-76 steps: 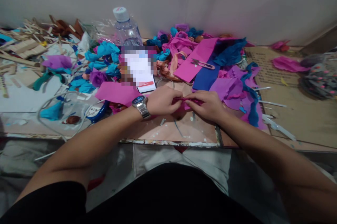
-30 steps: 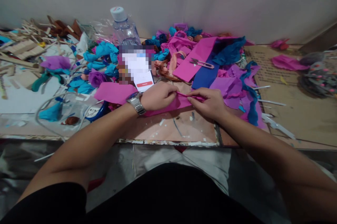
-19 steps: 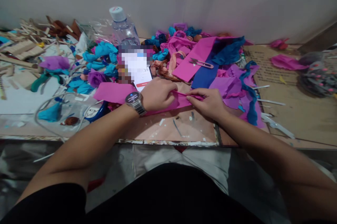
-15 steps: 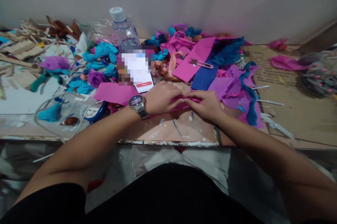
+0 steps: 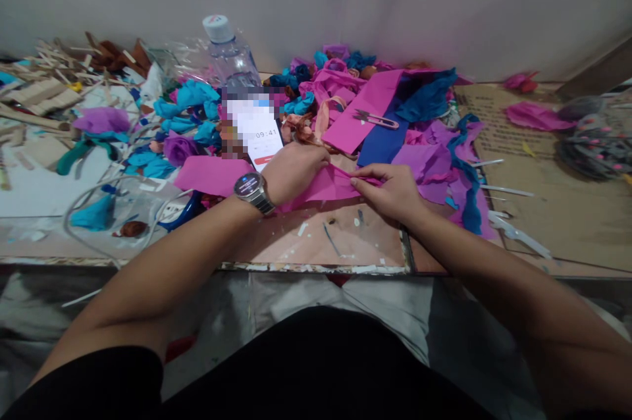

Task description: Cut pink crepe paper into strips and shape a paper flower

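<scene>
Left hand (image 5: 295, 173): grips pink paper (image 5: 332, 187), fingers curled.
Right hand (image 5: 392, 192): pinches the same paper's edge.
Phone (image 5: 264, 143): near left hand.

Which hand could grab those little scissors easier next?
Probably the right hand: the little scissors lie almost straight beyond it, but off to the left hand's right. Both hold pink paper, though.

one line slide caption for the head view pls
A pink sheet in the grip of the left hand and right hand, with small snips and a capped bottle farther back.
</scene>
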`<control>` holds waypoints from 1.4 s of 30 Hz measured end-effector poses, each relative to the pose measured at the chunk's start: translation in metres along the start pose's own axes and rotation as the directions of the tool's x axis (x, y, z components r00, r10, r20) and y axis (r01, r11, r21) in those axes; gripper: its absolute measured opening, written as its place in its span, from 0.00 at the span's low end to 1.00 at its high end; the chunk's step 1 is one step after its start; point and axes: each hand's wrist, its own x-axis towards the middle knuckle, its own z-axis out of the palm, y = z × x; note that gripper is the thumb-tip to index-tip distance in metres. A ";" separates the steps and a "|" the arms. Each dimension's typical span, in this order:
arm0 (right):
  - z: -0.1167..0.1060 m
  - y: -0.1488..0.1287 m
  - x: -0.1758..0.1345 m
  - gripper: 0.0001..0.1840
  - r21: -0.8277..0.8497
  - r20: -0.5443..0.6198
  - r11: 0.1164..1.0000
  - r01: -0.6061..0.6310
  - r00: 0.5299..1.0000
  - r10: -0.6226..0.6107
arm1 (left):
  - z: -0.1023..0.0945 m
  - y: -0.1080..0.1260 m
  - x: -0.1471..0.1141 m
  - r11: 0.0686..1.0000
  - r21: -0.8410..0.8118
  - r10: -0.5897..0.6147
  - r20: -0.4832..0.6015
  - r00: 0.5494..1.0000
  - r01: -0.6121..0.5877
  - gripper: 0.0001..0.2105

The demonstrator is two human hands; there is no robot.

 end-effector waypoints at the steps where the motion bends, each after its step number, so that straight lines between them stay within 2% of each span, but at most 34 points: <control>1: 0.000 0.000 0.001 0.08 0.003 -0.007 1.000 -0.007 1.000 0.007 | 0.001 -0.003 0.000 1.000 0.005 -0.024 -0.013 1.000 0.024 0.12; 8: -0.001 0.000 0.001 0.08 -0.007 -0.022 1.000 -0.026 0.999 0.026 | 0.006 -0.013 -0.001 0.992 0.077 -0.094 -0.101 0.990 0.102 0.14; 11: -0.001 -0.001 -0.001 0.08 -0.013 -0.002 1.000 -0.013 1.000 0.013 | 0.002 -0.007 -0.002 1.000 -0.021 -0.013 -0.138 0.990 0.010 0.14; 14: 0.001 -0.001 -0.003 0.09 -0.018 0.036 1.000 0.022 0.999 -0.021 | -0.002 0.002 -0.004 0.975 -0.156 0.150 -0.050 0.987 -0.156 0.15; 16: 0.002 -0.001 -0.004 0.08 -0.019 0.054 0.998 0.052 0.997 -0.051 | -0.003 0.007 -0.005 0.957 -0.207 0.212 0.028 0.977 -0.201 0.15; 19: 0.003 0.000 -0.005 0.08 -0.015 0.069 0.995 0.100 0.993 -0.099 | -0.003 0.010 -0.006 0.953 -0.242 0.218 0.116 0.969 -0.185 0.13; 27: 0.004 -0.002 -0.006 0.10 -0.016 0.089 0.974 0.225 0.971 -0.222 | -0.004 0.010 -0.007 0.918 -0.383 0.198 0.219 0.955 -0.103 0.13; 30: 0.004 -0.003 -0.006 0.11 0.011 0.089 0.960 0.280 0.956 -0.279 | -0.004 0.010 -0.007 0.902 -0.424 0.194 0.233 0.953 -0.080 0.13; 36: 0.005 -0.001 -0.005 0.15 0.044 0.117 0.937 0.347 0.930 -0.350 | -0.005 0.010 -0.007 0.911 -0.404 0.194 0.263 0.945 -0.075 0.11; 39: 0.005 -0.001 -0.005 0.13 0.040 0.119 0.937 0.347 0.929 -0.349 | -0.008 0.012 -0.007 0.894 -0.441 0.218 0.278 0.936 -0.078 0.10; 42: 0.004 -0.001 -0.005 0.11 0.029 0.128 0.938 0.346 0.929 -0.347 | -0.011 0.014 -0.007 0.870 -0.488 0.231 0.277 0.933 -0.070 0.13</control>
